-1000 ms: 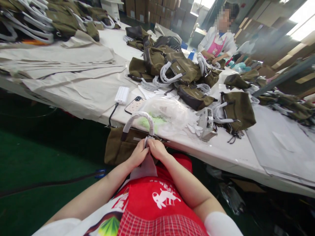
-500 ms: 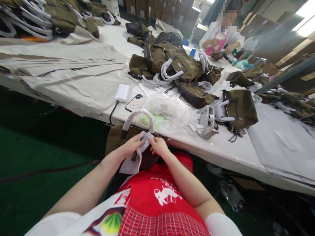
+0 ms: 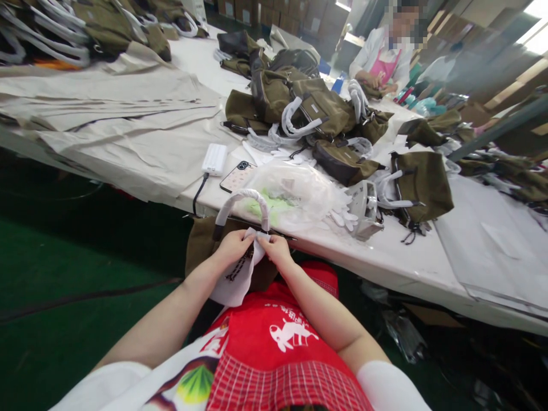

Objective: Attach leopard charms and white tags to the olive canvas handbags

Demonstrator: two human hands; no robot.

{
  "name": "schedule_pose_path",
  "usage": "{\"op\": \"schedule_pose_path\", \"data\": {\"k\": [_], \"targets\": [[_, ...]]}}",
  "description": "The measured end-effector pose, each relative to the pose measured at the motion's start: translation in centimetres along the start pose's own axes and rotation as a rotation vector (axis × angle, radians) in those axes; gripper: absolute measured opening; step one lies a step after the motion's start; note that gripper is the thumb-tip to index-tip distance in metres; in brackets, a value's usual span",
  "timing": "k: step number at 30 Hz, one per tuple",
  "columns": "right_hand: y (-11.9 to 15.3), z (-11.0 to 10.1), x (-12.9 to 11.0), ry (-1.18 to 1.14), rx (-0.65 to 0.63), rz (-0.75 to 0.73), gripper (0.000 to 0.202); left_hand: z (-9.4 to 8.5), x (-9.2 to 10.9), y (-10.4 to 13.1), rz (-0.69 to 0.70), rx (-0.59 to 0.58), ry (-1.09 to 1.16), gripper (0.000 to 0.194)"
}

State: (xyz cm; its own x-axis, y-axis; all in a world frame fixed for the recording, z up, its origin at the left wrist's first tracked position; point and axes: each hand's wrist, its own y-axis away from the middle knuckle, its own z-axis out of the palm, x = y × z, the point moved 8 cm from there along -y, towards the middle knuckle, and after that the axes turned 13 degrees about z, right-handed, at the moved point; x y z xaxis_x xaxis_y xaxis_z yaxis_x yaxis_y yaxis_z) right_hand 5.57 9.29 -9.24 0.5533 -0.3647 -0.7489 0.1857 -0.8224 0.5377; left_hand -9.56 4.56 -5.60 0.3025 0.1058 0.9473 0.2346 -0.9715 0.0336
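An olive-green handbag (image 3: 200,242) rests against the table edge in front of me, its arched handle (image 3: 246,195) wrapped in white. Over the bag hangs a white sheet (image 3: 234,288) with dark printing, soft like thin foam or cloth; I cannot tell which. My left hand (image 3: 234,246) pinches the sheet's upper edge near the foot of the handle. Close beside it, my right hand (image 3: 276,250) grips the same edge between thumb and fingers. Part of the bag is hidden behind the sheet and my hands.
Beyond the bag lie a phone (image 3: 236,177), a white power bank (image 3: 214,159) with a cable, a clear plastic bag (image 3: 295,191) and a tape dispenser (image 3: 365,211). Olive handbags (image 3: 325,108) are heaped mid-table. Brown-grey fabric (image 3: 107,108) covers the left. A co-worker (image 3: 383,57) stands across the table.
My left hand has moved up and right, closer to my right hand. The sheet, folded over before, now hangs flatter with more printing showing. The co-worker's hands have drawn together.
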Motion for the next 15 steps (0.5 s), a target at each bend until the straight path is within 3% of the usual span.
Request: {"op": "schedule_pose_path", "data": {"k": [6,15], "targets": [[-0.2,-0.1,0.1,0.043,0.031,-0.045,0.033,0.9,-0.4,-0.6,-0.023,0.028,0.039,0.02],[-0.2,0.0,0.2,0.034,0.045,-0.067,0.029,2.7,-0.6,-0.6,0.014,0.08,0.127,0.033]]}}
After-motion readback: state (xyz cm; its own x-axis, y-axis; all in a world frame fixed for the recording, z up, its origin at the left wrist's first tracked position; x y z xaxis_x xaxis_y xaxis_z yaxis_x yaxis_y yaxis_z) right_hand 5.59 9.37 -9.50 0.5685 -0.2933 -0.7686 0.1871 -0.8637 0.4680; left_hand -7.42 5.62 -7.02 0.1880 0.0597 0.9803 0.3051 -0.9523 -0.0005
